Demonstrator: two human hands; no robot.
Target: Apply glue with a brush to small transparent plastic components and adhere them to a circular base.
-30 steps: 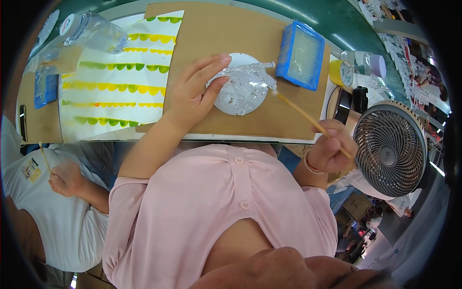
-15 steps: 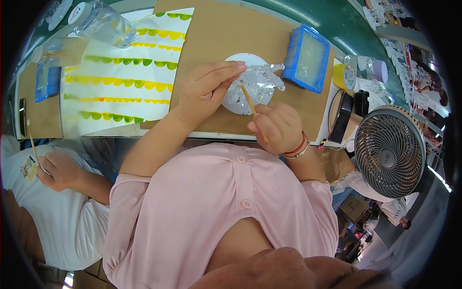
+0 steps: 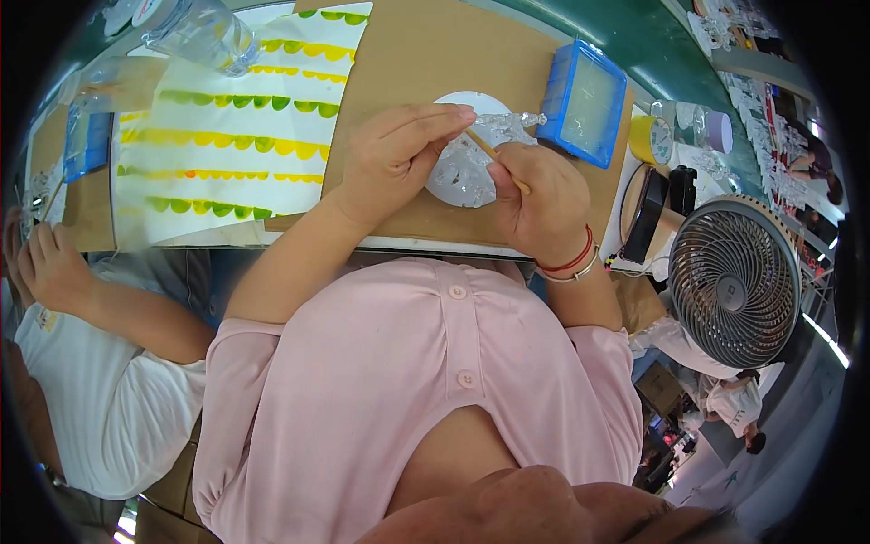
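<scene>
Over a white round dish (image 3: 467, 98) my left hand (image 3: 399, 161) pinches a clear, glassy piece (image 3: 512, 120) between thumb and fingers. Its knobbed end sticks out to the right. My right hand (image 3: 547, 192) is closed round a thin wooden stick (image 3: 483, 145), whose tip meets the piece beside my left fingertips. Whether that tip carries a brush or a swab is hidden. Several more clear pieces (image 3: 464, 170) lie in the dish below my hands. Just right of the dish stands a blue tray (image 3: 550, 95) with something pale and translucent inside.
Left lies a white sheet (image 3: 217, 136) with rows of yellow and green scalloped shapes, a clear jar (image 3: 204, 38) at its top. Right are a yellow tape roll (image 3: 651, 140), a purple-lidded jar (image 3: 693, 127), a black case (image 3: 642, 215) and a fan (image 3: 736, 279). A co-worker's hand (image 3: 59, 267) works at far left.
My right hand has moved up and right, bringing the stick higher. The clear piece has turned and now points straighter right. The co-worker's hand has risen to the table.
</scene>
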